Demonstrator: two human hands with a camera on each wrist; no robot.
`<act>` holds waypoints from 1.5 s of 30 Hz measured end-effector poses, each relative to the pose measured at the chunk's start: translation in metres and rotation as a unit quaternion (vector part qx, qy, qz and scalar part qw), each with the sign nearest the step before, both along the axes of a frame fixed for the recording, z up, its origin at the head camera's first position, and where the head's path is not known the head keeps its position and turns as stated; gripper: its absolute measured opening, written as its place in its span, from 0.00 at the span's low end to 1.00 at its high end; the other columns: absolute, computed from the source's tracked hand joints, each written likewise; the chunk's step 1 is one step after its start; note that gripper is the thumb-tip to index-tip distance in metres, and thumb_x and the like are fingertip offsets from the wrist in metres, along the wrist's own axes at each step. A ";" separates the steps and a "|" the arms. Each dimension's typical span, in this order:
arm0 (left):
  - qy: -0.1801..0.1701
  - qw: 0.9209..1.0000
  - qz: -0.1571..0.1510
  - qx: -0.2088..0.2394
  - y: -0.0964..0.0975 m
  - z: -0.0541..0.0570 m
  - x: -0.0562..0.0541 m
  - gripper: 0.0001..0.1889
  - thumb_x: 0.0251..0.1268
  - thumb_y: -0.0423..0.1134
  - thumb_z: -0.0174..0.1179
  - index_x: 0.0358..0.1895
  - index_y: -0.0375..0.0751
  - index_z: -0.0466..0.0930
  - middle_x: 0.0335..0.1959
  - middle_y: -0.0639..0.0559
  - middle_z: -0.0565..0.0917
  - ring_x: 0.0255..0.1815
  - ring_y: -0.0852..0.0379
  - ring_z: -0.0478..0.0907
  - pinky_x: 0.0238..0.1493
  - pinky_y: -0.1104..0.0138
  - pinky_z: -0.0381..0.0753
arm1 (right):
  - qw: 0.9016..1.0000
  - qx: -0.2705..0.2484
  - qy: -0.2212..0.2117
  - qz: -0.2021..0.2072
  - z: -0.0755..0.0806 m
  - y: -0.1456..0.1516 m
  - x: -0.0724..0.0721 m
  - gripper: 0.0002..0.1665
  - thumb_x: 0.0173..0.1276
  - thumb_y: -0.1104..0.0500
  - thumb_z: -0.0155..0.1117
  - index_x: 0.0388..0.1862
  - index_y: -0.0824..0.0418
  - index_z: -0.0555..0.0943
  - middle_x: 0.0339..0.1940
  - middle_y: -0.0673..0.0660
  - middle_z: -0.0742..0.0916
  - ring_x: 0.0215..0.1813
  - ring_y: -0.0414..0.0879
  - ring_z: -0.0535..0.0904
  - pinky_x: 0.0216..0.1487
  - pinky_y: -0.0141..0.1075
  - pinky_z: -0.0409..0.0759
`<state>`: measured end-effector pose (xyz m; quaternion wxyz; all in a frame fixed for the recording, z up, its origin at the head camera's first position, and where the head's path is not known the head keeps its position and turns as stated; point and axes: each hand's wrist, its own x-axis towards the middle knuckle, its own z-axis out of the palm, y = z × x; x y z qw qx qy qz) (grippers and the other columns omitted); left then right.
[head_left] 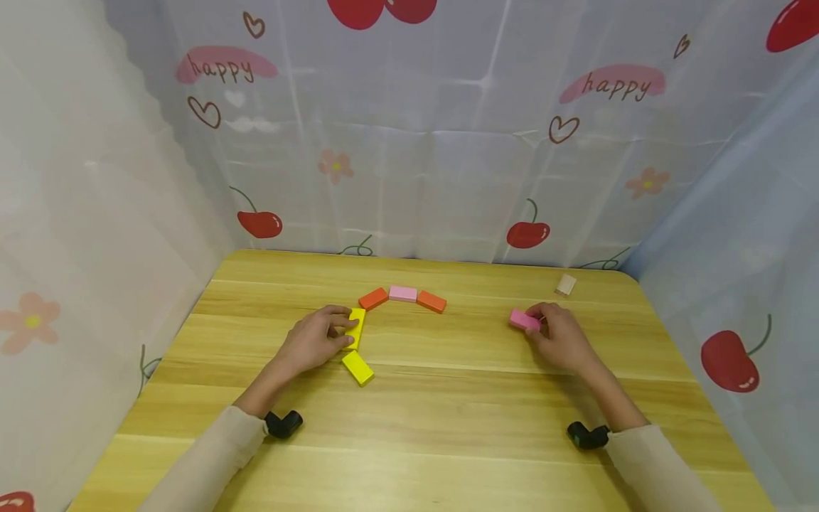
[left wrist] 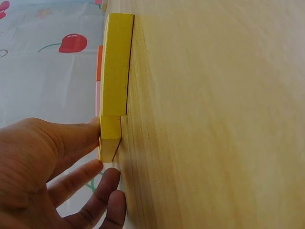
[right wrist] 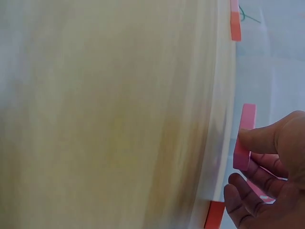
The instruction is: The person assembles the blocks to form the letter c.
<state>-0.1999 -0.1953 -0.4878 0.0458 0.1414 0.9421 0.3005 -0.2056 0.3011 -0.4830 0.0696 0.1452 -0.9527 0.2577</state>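
Note:
My left hand (head_left: 315,340) pinches a yellow block (head_left: 356,328) lying on the table, thumb near one end and fingertips near the other. A second yellow block (head_left: 358,368) lies at an angle just below it, larger in the left wrist view (left wrist: 117,64). My right hand (head_left: 561,340) grips a bright pink block (head_left: 523,320) between thumb and fingers; the right wrist view shows this pink block (right wrist: 245,136) apart from the table surface. Beyond the left hand, an orange block (head_left: 374,299), a light pink block (head_left: 403,294) and another orange block (head_left: 431,301) form an arc.
A pale wooden block (head_left: 566,285) lies near the table's back right corner. Low in the right wrist view, an orange block (right wrist: 215,214) and a pink piece partly hidden by fingers appear. A printed curtain (head_left: 448,178) hangs along the table's back and sides.

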 end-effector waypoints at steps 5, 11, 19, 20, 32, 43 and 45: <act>-0.001 1.000 0.000 -0.003 0.000 0.001 0.000 0.20 0.73 0.43 0.71 0.66 0.51 0.88 0.75 0.51 0.81 0.49 0.57 0.86 0.44 0.63 0.82 | 1.000 -0.005 -0.020 0.011 -0.001 -0.008 0.003 0.16 0.74 0.65 0.71 0.57 0.71 0.82 0.47 0.66 0.87 0.45 0.54 0.80 0.48 0.47 0.79; 0.003 1.000 -0.002 -0.003 -0.001 0.001 -0.001 0.20 0.73 0.42 0.71 0.65 0.51 0.89 0.75 0.51 0.81 0.48 0.58 0.86 0.43 0.64 0.81 | 0.999 -0.007 -0.031 0.021 0.000 -0.017 0.006 0.17 0.74 0.65 0.71 0.58 0.70 0.81 0.50 0.66 0.87 0.46 0.53 0.83 0.49 0.48 0.84; -0.001 1.000 -0.001 -0.001 -0.002 0.000 -0.001 0.20 0.73 0.43 0.71 0.66 0.51 0.88 0.75 0.51 0.80 0.47 0.59 0.85 0.42 0.65 0.80 | 0.999 -0.013 -0.022 0.047 -0.003 -0.030 0.010 0.16 0.72 0.66 0.72 0.56 0.69 0.82 0.47 0.63 0.86 0.43 0.50 0.79 0.45 0.40 0.79; -0.001 1.000 -0.001 -0.001 -0.002 0.000 -0.001 0.20 0.73 0.43 0.71 0.66 0.51 0.88 0.75 0.51 0.80 0.47 0.59 0.85 0.42 0.65 0.80 | 0.998 -0.014 -0.021 0.051 -0.003 -0.033 0.011 0.16 0.72 0.66 0.72 0.56 0.69 0.82 0.46 0.63 0.86 0.42 0.49 0.78 0.44 0.39 0.78; -0.002 1.000 0.004 -0.002 0.000 0.001 0.000 0.19 0.73 0.43 0.71 0.64 0.51 0.89 0.75 0.52 0.81 0.47 0.58 0.85 0.42 0.65 0.79 | 0.997 -0.015 -0.029 0.074 -0.002 -0.058 0.018 0.15 0.71 0.67 0.72 0.54 0.67 0.83 0.42 0.58 0.84 0.41 0.46 0.74 0.43 0.36 0.72; 0.001 1.000 0.003 -0.002 0.001 0.000 0.001 0.19 0.73 0.43 0.71 0.64 0.50 0.89 0.75 0.51 0.81 0.46 0.58 0.85 0.42 0.65 0.79 | 0.995 -0.004 -0.033 0.090 -0.004 -0.076 0.021 0.14 0.72 0.65 0.72 0.54 0.64 0.84 0.45 0.57 0.86 0.44 0.46 0.75 0.48 0.41 0.75; 0.000 1.000 0.003 -0.003 0.001 0.001 0.001 0.19 0.73 0.43 0.71 0.65 0.50 0.89 0.75 0.52 0.81 0.47 0.58 0.85 0.42 0.65 0.79 | 0.995 -0.005 -0.034 0.092 -0.004 -0.080 0.022 0.14 0.72 0.65 0.72 0.55 0.64 0.83 0.46 0.57 0.86 0.45 0.47 0.76 0.49 0.42 0.76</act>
